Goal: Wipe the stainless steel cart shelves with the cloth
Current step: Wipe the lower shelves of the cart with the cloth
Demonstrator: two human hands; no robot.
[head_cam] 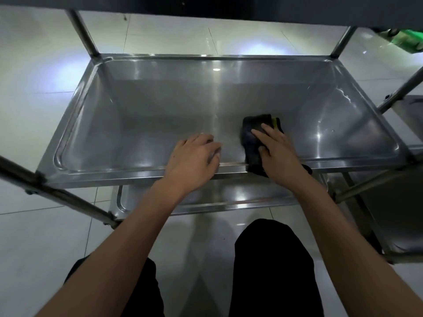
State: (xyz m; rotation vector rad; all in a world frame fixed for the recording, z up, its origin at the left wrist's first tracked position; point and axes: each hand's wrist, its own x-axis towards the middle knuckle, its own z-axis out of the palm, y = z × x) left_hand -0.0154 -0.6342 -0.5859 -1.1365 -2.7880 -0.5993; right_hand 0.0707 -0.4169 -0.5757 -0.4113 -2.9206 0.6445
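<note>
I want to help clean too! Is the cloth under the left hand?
No, the dark cloth lies under the right hand, while the left hand rests bare on the shelf.

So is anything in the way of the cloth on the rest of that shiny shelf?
Nothing visible blocks it. The right hand presses the dark cloth flat near the front rim of the middle shelf. The only other thing on that shelf is the left hand, resting beside the cloth at the front edge.

Both arms outstretched, right hand flat
</note>
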